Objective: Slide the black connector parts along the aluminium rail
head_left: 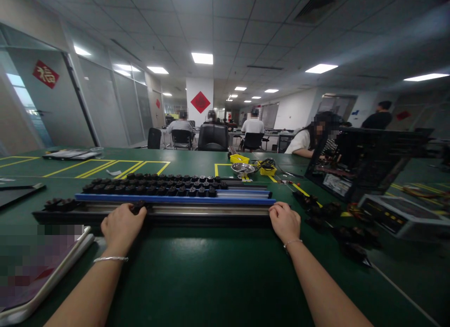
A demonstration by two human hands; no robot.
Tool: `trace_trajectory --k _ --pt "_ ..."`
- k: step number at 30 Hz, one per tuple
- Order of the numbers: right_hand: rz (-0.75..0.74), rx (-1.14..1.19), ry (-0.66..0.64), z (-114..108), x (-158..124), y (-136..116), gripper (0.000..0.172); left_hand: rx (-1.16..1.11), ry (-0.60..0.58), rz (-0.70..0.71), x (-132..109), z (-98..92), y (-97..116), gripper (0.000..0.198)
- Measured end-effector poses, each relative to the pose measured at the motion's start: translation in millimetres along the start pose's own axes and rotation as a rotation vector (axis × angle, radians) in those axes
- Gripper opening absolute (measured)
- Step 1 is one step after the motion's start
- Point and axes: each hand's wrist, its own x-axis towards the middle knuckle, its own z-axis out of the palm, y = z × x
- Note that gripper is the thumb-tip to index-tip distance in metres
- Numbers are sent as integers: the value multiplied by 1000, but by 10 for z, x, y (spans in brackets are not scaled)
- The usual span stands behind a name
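A long black rail (211, 219) with a metallic channel lies crosswise on the green table, nearest to me. My left hand (121, 226) reaches over it, thumb and fingers closed around a small black block (139, 205) seated in the channel. At the rail's right end, my right hand (287, 221) has curled fingers gripping the rail; its fingertips are partly hidden. More black blocks (61, 204) sit at the rail's left end. Just behind runs a blue-edged rail (168, 198), with rows of similar black blocks (183, 190) beyond it.
A white-edged device (82, 240) lies at left front. Loose black parts (326, 209), a power supply (401, 214) and an open computer case (351, 163) occupy the right side. Farther back are a metal dish (242, 169) and yellow trays (239, 158). A co-worker (305, 139) sits behind the case.
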Motion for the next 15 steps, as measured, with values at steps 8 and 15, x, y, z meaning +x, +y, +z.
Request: trace_trajectory --k 8,15 --pt "-4 14 14 27 13 15 30 32 -10 51 22 57 -32 59" --pt "0 32 22 30 16 11 30 10 -7 54 42 82 -76 61"
